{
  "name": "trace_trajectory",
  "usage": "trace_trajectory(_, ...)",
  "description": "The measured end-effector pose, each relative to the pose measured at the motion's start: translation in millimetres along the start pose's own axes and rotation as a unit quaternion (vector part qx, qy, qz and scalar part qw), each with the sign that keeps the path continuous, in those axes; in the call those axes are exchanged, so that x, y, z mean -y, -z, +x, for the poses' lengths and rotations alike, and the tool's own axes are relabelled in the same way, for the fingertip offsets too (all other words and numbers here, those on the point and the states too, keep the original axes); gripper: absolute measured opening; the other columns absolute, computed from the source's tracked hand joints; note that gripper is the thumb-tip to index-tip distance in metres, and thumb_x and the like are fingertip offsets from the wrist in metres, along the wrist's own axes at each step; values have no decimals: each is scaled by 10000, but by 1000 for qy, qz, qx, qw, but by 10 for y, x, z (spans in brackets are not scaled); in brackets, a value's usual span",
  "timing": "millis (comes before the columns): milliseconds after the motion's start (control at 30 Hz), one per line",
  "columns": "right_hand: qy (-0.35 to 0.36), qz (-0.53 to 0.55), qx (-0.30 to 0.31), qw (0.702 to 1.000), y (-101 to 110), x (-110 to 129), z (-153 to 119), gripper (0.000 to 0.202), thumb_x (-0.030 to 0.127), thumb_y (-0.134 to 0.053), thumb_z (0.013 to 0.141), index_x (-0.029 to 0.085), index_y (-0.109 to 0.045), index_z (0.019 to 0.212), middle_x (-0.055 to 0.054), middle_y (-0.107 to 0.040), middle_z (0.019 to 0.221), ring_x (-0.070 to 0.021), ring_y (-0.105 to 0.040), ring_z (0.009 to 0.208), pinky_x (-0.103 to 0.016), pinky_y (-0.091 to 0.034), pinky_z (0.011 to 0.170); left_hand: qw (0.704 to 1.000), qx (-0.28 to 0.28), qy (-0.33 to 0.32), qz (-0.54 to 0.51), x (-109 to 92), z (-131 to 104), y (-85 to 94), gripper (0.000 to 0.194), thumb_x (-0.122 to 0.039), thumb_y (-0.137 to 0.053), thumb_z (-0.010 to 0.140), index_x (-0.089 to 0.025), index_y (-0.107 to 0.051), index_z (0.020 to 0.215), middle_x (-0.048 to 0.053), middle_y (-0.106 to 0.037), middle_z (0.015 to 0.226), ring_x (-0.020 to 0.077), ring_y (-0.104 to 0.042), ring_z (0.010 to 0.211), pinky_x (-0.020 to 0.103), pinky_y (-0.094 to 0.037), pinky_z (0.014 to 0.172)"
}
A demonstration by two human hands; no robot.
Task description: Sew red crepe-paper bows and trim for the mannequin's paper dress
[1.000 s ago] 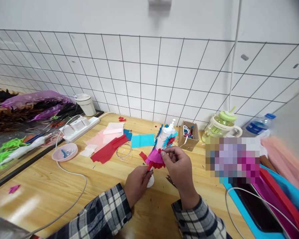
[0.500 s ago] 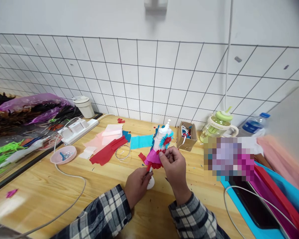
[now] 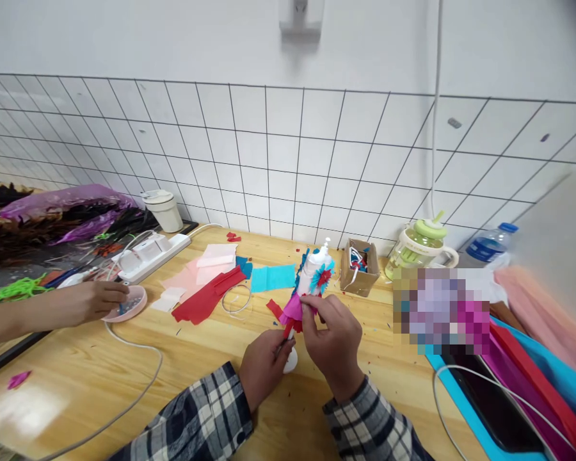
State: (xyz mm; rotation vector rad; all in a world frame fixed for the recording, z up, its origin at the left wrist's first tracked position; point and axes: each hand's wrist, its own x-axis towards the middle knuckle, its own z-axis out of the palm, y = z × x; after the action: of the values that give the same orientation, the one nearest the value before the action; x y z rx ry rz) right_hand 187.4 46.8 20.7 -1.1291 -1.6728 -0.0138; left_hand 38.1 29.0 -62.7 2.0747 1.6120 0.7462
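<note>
A small white form (image 3: pixel 308 274) with a narrow knobbed top leans away from me, dressed in crepe paper. On it are a blue and red paper flower (image 3: pixel 323 278), blue ruffles along one side and a magenta paper skirt (image 3: pixel 292 308) with red beneath. My left hand (image 3: pixel 265 366) is closed around its thin stem, where a red paper strip shows. Below the stem is a white round base (image 3: pixel 290 360). My right hand (image 3: pixel 335 339) pinches at the skirt's waist, thumb against forefinger; its own fingers hide the exact spot.
Another person's hand (image 3: pixel 98 301) is in a pink dish (image 3: pixel 133 312) at left. Red (image 3: pixel 206 296) and blue crepe paper (image 3: pixel 272 278) lie behind my hands. A small cardboard box (image 3: pixel 360 282), a green-lidded jug (image 3: pixel 420 250) and a phone (image 3: pixel 494 403) are at right. Cables cross both sides.
Another person's hand has reached in from the left to the pink dish. My right hand has shifted slightly at the skirt's waist. My left hand keeps its hold on the stem.
</note>
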Motion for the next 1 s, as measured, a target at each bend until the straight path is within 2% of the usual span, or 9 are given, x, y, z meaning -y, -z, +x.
trace_trajectory(100,28,55,-10,998,75,17,-60,198,113,-574,822,226,-662,959,14,-544,639,-120,-488,595,-240,-361,565,1000,7,1,-28,42,27,-9,313,-395,-376,936,-207,-616,863,50,-678,835,205,-607,814,284,-421,702)
trace_trajectory(200,26,47,-10,998,191,-63,-292,249,101,-544,839,205,-614,1055,16,-528,632,-119,-483,570,-235,-355,535,996,19,1,-87,89,99,8,296,-358,-364,944,-225,-619,1016,35,-701,890,186,-630,851,271,-447,756)
trace_trajectory(367,19,-72,82,994,409,-493,-924,214,132,-502,864,215,-598,1036,4,-578,671,-130,-545,596,-242,-386,552,993,27,-6,-114,98,296,81,284,-362,-364,943,-212,-606,940,37,-710,913,178,-641,847,264,-450,756)
trace_trajectory(467,-11,-130,139,982,514,-701,-1168,182,160,-509,857,236,-595,997,-10,-610,746,-154,-583,683,-257,-414,598,990,35,-23,-137,68,461,96,264,-349,-376,938,-191,-534,1080,53,-716,926,177,-646,830,269,-454,739)
trace_trajectory(533,-43,-164,185,968,547,-744,-1216,160,171,-531,836,252,-602,954,-16,-609,787,-177,-580,729,-279,-415,619,987,34,-29,-156,42,595,84,292,-335,-373,937,-184,-484,1161,62,-717,960,174,-650,846,273,-459,753)
trace_trajectory(633,-94,-183,229,952,532,-714,-1180,171,162,-535,826,255,-610,949,-31,-602,863,-202,-564,801,-311,-417,677,987,24,-27,-155,8,801,47,253,-337,-373,933,-190,-505,1090,66,-719,959,182,-657,865,278,-467,754)
trace_trajectory(767,-137,-164,242,946,475,-690,-1120,193,137,-518,829,244,-618,953,-41,-595,896,-207,-546,849,-323,-410,727,993,15,-37,-109,-8,994,-24,199,-336,-370,931,-200,-512,961,70,-720,967,194,-659,923,282,-473,766)
trace_trajectory(900,-161,-147,247,944,471,-708,-1122,225,113,-507,820,248,-618,961,-37,-590,905,-207,-537,870,-320,-404,749,997,10,-53,-63,1,1090,-119,200,-291,-332,947,-211,-500,1018,60,-713,993,178,-663,930,273,-478,786)
trace_trajectory(1000,-169,-143,252,942,489,-699,-1120,228,111,-496,827,245,-616,966,-39,-586,910,-208,-531,881,-320,-403,763,998,3,-52,-36,21,1160,-203,225,-258,-326,946,-195,-507,1064,98,-696,1007,208,-650,948,312,-469,813)
